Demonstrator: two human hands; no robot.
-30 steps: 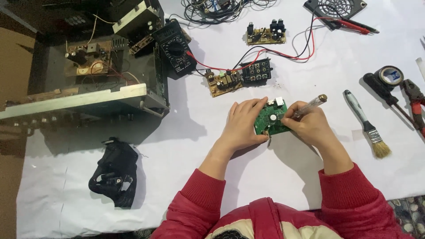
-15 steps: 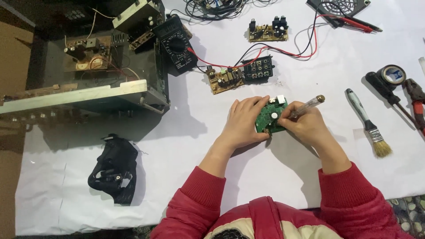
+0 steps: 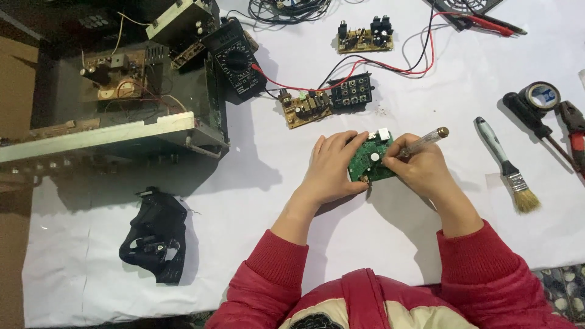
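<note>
Right now the left hand (image 3: 332,167) grips the left edge of a small green circuit board (image 3: 370,159), fingers curled over its top and thumb underneath, holding it tilted just above the white tabletop (image 3: 256,201). The right hand (image 3: 420,170) is closed around a slim clear-handled screwdriver (image 3: 423,141) in a pen-like hold, its tip bearing on the board near a round white part. To do this well, the person would likely keep the left grip firm at the edge, away from the components, so the board cannot twist. The tool should stand square to the spot it works, with light downward pressure, since a slip could scratch the tracks or jab the left fingers close by. Resting the right wrist on the tabletop would steady the tip. A paintbrush (image 3: 507,166) lies to the right, well apart.
</note>
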